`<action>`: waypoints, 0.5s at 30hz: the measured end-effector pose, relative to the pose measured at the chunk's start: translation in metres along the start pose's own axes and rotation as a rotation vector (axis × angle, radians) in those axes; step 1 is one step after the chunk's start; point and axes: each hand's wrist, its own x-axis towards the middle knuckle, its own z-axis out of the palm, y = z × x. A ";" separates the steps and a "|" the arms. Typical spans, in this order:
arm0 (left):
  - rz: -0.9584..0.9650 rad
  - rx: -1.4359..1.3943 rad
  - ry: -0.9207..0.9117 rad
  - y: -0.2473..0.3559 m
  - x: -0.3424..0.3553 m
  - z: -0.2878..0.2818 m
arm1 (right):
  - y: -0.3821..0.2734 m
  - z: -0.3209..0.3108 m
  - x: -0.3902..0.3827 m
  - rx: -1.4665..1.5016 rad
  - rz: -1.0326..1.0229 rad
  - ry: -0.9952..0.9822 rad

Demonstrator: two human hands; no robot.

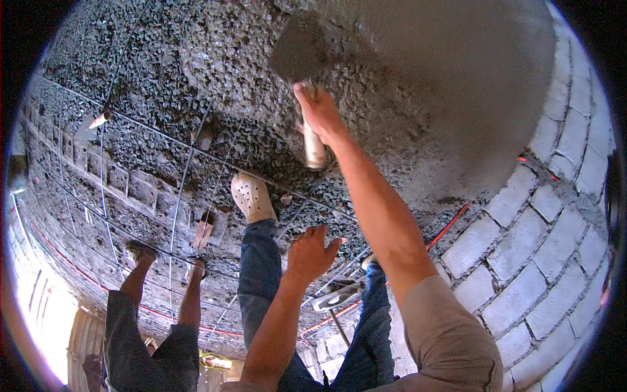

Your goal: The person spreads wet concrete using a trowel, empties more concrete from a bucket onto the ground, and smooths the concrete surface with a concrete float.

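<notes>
And here's the trowel (299, 49), out ahead of the person over the rough, pebbly mix (228, 62), just left of the smooth grey concrete (470, 85). The right hand (320, 114) has it, fingers wrapped round the pale handle (314, 151) toward the blade end, thumb up near the neck. The left hand (310, 253) hangs low near the knee, half open, thumb spread, fingers loosely bent, nothing visible in it.

What does good work call for here? I'd say a low, nearly flat blade with the leading edge just raised, so it glides rather than digs. Steady pressure, overlapping strokes, pushing paste down between the stones and feathering into the smooth patch so no ridge shows. The arm is stretched well out, so shorter passes look wiser, and the steel bars (150, 129) near the feet deserve a watchful eye.

Now the line of the tool: its long axis runs away from the person, nearly straight up the view with a slight lean left. Blade leads at the far end; the butt of the handle points back toward the body. Whether the blade touches the mix, I can't tell.
</notes>
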 end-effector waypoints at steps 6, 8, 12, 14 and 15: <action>0.005 -0.094 0.024 0.006 0.003 -0.016 | -0.001 -0.087 -0.045 -0.562 -0.297 -0.043; 0.018 -0.080 0.045 0.006 0.005 -0.017 | -0.005 -0.108 -0.039 -0.722 -0.431 -0.045; 0.018 -0.045 0.051 0.003 0.004 -0.019 | -0.042 -0.127 0.004 -0.996 -0.316 -0.181; 0.089 -0.031 0.129 -0.003 0.003 -0.013 | -0.057 -0.130 0.030 -0.974 -0.324 -0.070; 0.088 -0.030 0.123 -0.002 0.003 -0.012 | -0.063 -0.134 0.041 -0.949 -0.331 0.013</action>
